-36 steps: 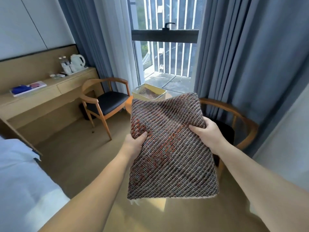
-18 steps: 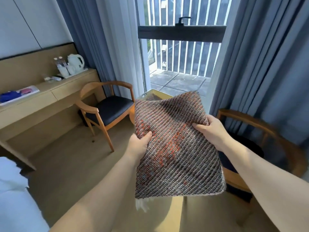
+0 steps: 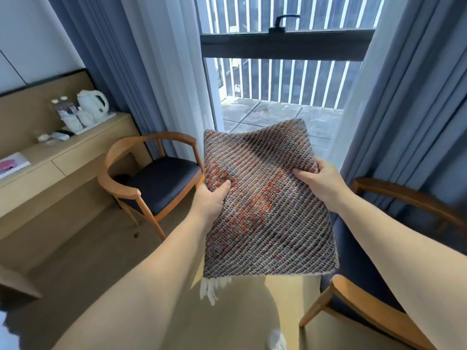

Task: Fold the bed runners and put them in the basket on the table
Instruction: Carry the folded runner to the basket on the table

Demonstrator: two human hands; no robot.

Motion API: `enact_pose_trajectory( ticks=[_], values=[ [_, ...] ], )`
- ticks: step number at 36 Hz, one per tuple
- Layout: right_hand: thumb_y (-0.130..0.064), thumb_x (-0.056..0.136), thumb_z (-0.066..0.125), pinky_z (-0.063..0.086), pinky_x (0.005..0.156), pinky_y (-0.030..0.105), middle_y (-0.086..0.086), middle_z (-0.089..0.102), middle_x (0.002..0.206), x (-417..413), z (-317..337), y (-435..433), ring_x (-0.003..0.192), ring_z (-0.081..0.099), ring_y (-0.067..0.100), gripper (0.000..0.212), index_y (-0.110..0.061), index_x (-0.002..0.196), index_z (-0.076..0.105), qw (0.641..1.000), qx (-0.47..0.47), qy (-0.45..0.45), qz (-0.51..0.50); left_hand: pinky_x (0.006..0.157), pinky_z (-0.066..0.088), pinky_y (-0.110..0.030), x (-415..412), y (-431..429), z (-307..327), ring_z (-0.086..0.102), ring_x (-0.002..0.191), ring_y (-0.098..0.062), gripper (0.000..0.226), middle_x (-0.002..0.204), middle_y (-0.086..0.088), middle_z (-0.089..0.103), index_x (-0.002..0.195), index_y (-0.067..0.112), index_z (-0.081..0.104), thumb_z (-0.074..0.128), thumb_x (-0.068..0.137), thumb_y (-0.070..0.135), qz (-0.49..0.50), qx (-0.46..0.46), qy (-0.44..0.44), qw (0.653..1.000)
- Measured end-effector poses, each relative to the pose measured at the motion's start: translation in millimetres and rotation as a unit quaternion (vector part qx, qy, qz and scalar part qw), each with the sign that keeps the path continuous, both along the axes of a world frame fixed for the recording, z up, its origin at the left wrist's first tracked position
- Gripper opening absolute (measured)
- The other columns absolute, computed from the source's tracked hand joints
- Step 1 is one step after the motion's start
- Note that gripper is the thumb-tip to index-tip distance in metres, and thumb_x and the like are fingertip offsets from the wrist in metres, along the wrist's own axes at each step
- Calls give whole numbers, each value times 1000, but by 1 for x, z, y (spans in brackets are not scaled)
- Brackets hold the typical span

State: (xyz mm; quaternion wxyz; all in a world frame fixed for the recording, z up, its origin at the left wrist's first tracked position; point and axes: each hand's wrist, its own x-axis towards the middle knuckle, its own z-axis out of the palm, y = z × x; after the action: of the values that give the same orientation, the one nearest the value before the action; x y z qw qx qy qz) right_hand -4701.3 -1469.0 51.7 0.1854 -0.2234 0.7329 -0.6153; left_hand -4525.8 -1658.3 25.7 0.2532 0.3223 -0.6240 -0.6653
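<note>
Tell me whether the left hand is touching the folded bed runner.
Touching. The head view shows the left hand pinching the bed runner's left edge, thumb on top.

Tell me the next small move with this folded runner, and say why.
Probably carry it forward and lower it toward the basket. The folded bed runner is gripped at both side edges by the left hand and right hand, level and ready to place. The basket itself is hidden in this view, likely behind the cloth, so lowering it should reveal the target first.

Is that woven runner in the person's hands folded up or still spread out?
Folded. The bed runner is a compact, thick rectangle held by the left hand and right hand, with white fringe poking from underneath.
</note>
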Motion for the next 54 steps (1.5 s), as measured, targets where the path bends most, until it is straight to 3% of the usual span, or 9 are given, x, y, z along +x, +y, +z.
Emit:
enact_pose_trajectory(
  ticks=[9,19,23,31,38,41,48,51,54],
  values=[
    [-7,87,67,54,88,42,10,71,106,-122,11,-72,96,68,27,28,-9,115,64,1000,-12,12,7,96,49,-52,-117,-73,-4,66,105,-25,66,113,5,71,117,29,62,77,62,61,8,-11,-13,1000],
    [-9,85,70,54,89,46,9,72,104,-238,11,-147,94,69,27,28,-14,112,65,1000,12,9,14,99,48,-51,-227,-134,-6,64,109,-25,74,119,1,68,126,21,57,72,64,58,24,5,3,1000],
    [-9,85,70,55,89,48,11,72,103,-278,5,-176,92,70,27,29,-10,113,65,999,35,11,16,100,48,-50,-264,-160,-15,64,109,-24,61,119,-1,68,126,16,57,69,74,47,21,10,6,1000],
    [-7,86,69,54,90,49,14,71,105,-353,-9,-243,92,69,29,30,-7,116,63,998,65,13,7,96,49,-52,-347,-230,-43,65,105,-26,66,115,-1,68,116,23,58,72,62,60,19,51,-14,998],
    [-11,83,72,54,90,48,8,72,98,-418,-8,-290,91,69,26,24,-22,103,66,993,101,56,2,95,50,-51,-414,-271,-58,66,106,-26,58,116,-3,69,117,20,58,72,70,51,25,76,-5,997],
    [-11,84,71,54,89,46,6,71,97,-443,-13,-312,88,69,24,26,-20,107,64,992,116,46,20,98,49,-49,-434,-282,-67,64,108,-24,44,118,-3,68,120,16,57,70,84,38,51,86,-5,995],
    [-17,83,73,56,82,37,0,72,91,-480,-68,-381,78,68,16,20,-23,101,65,972,187,46,135,106,42,-48,-436,-284,-128,55,120,-21,76,131,4,59,133,21,50,70,72,62,175,134,-67,973],
    [-18,85,73,58,80,43,-3,72,88,-476,-114,-409,75,69,18,25,-22,107,63,951,217,42,217,103,44,-48,-421,-276,-167,58,114,-21,46,122,6,62,126,26,53,65,87,46,231,201,-105,946],
    [-25,84,73,57,83,44,-5,72,94,-468,-169,-430,80,70,16,31,-29,113,61,922,261,37,283,99,48,-51,-403,-265,-212,61,109,-25,52,119,3,65,123,24,55,67,81,52,285,256,-141,913]
  ],
)
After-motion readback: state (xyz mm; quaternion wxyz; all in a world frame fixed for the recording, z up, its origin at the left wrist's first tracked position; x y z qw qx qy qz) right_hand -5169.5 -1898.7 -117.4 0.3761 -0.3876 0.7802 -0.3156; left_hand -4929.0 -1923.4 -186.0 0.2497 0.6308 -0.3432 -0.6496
